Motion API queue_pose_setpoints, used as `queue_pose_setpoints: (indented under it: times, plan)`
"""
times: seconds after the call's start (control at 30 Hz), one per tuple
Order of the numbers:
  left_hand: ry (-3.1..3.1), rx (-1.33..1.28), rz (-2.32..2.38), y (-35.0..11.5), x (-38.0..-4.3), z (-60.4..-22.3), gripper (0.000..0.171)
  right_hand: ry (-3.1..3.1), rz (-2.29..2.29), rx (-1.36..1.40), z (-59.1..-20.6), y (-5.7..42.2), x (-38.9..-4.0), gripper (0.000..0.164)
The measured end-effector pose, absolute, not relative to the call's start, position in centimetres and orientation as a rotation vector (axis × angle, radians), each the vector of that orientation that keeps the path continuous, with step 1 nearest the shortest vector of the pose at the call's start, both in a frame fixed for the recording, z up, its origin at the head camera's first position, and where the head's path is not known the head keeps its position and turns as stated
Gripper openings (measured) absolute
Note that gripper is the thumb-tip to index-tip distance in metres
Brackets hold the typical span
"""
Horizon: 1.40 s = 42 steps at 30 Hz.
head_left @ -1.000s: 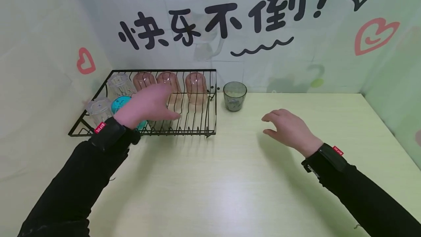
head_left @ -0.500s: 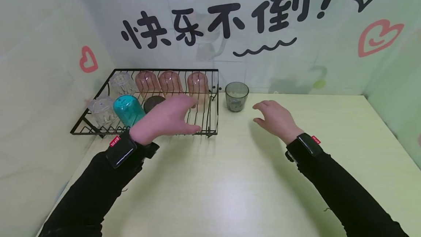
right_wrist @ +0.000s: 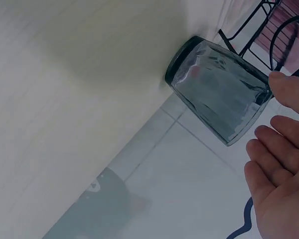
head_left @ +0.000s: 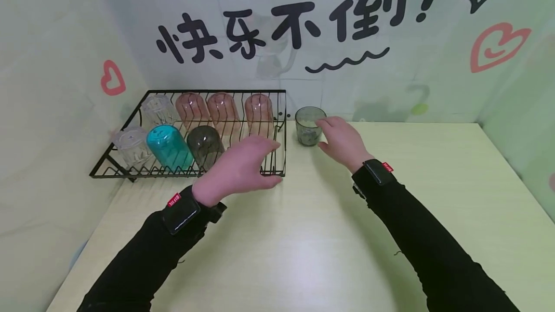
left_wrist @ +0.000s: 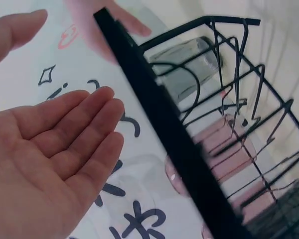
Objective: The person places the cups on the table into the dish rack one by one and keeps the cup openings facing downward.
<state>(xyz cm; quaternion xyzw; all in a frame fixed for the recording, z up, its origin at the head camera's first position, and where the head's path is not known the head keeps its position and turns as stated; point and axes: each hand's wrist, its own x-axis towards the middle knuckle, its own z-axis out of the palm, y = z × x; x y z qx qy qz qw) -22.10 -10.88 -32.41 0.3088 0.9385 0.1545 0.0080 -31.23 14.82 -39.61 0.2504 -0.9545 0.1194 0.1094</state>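
Observation:
A grey-tinted drinking glass [head_left: 309,129] stands upright on the table, just right of the black wire rack [head_left: 284,110]. My right hand [head_left: 344,142] is at the right side of this glass, fingers spread; the right wrist view shows the glass [right_wrist: 219,89] by the thumb and fingertips, not gripped. My left hand [head_left: 240,170] hovers in front of the rack's right half, holding nothing. In the left wrist view its palm and fingers [left_wrist: 84,134] are loosely extended. Upside down in the rack, a dark grey glass [head_left: 204,146] and a blue glass [head_left: 169,147] are tilted near the front.
Along the rack's back are several pink glasses [head_left: 258,110] and a clear glass [head_left: 158,110]. Another clear glass [head_left: 131,146] sits at its front left. The wall with black lettering [head_left: 292,18] rises right behind the table [head_left: 282,249].
My left hand has moved right and toward me, away from the grey and blue glasses in the rack. My right hand has moved left and slightly up to the upright glass.

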Motion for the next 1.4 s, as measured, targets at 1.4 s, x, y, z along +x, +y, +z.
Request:
queue_pose_setpoints:
  times: [1.4]
  plan:
    - [2.990,1.047,0.435,-8.7,-22.7,-33.5,0.069,-2.775,0.624,0.673,-37.3,18.1,-28.3,0.010]
